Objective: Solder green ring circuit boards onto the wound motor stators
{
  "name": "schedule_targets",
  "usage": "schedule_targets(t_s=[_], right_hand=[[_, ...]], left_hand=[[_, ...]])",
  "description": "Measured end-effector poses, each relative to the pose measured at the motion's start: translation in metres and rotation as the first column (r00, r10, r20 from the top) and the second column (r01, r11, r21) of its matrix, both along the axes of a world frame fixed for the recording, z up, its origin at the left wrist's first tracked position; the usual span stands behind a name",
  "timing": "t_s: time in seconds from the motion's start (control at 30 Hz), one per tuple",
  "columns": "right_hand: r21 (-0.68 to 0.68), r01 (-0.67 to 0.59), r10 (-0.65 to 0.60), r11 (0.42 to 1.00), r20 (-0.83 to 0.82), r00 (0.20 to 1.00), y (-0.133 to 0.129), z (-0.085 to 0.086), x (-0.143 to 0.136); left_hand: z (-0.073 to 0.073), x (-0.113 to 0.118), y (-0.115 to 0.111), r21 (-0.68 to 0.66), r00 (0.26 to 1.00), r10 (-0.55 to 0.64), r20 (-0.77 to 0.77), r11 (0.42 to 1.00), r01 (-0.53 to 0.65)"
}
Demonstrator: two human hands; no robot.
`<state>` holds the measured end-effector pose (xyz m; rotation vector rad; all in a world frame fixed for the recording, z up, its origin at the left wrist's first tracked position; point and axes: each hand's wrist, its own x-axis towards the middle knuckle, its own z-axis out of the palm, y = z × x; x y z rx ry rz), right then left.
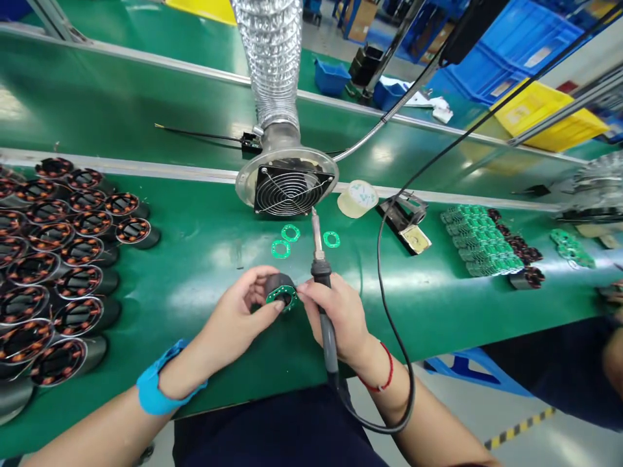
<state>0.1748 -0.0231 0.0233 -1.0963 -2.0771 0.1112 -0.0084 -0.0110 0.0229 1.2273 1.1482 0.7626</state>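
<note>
1. Green counter (185, 227): coil-wound cylinders (111, 311) stand at its left.
2. Soldering iron (329, 344): gripped by the right hand's (346, 314) fingers, tip upward.
3. Dark cylinder (277, 281): between the hands, the left hand's (234, 318) fingers gripping it.
4. Green ring board (277, 292): on the cylinder's near end.

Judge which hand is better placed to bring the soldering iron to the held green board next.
Likely the right hand: it holds the soldering iron close beside the green board, though the tip points away, while the left hand holds the dark cylinder bearing that board.
</note>
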Motion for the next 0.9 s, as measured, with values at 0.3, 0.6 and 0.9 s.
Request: schedule_targets(t_s=[0.3,0.6,0.9], right_hand=[[-0.597,-0.467,-0.256,0.653,-0.754,0.605,-0.007,-0.001,-0.018],[-0.391,-0.191,-0.008,0.901,-0.453,0.892,-0.009,-0.008,-0.003],[-0.195,-0.227,0.132,0.954,-0.406,0.904,-0.008,-0.020,-0.011]], left_hand=[[-0.005,-0.009,-0.008,0.823,0.901,0.311,-0.303,0.563,0.082],[-0.002,0.000,0.002,-0.186,0.988,0.010,0.156,0.982,0.019],[0.005,0.001,0.001,-0.512,0.873,0.074,0.481,0.832,0.212]])
